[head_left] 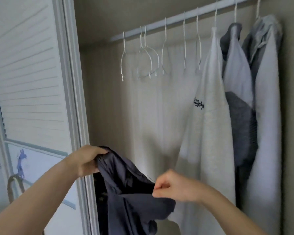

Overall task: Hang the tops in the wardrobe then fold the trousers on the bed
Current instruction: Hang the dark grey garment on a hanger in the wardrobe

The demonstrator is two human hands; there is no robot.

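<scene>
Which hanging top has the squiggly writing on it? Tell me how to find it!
Look up at the white rail across the top of the wardrobe. Go past the empty white hangers to where clothes start on the right. The first one is the white sweatshirt. It alone has dark scribbly lettering on its chest; the grey tops beside it show none.

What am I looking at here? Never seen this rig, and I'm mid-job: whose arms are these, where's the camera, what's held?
There is no machine: these are a person's bare arms, seen from one wide-angle camera worn on the head, looking forward and down. The left hand grips a dark navy top at its upper edge; the right hand pinches the cloth lower down. Ahead is an open wardrobe: a rail with several empty white hangers, then a white sweatshirt and grey garments already hung. A louvred door stands on the left.
</scene>
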